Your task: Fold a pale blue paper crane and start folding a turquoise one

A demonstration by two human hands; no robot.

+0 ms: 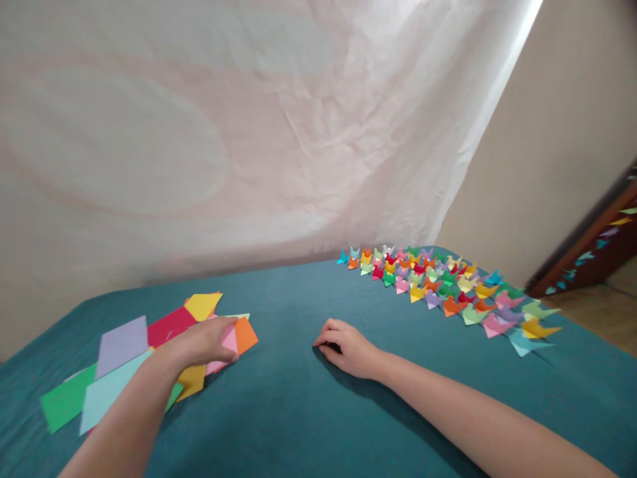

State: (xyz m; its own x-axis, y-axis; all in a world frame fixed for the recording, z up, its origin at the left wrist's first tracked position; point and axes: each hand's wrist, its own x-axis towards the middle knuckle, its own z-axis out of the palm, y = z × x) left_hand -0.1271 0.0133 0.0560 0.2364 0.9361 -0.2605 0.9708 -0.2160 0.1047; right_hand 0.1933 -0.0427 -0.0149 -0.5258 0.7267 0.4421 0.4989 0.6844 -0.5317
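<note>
On the left of the desk (pixel 279 418) lie overlapping coloured sheets (pixel 117 382); the left hand (pixel 206 342) spreads thumb and fingers apart over a pink sheet (pixel 229 340). The right hand (pixel 347 348) rests curled, fingertips together, near folded paper birds (pixel 433 301).

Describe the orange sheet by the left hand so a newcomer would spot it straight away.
On the teal table, find the spread of coloured paper on the left, where the left hand is. Just right of that hand's fingertips lies the orange sheet. It is the spread's rightmost piece, bright orange beside pink paper.
</note>
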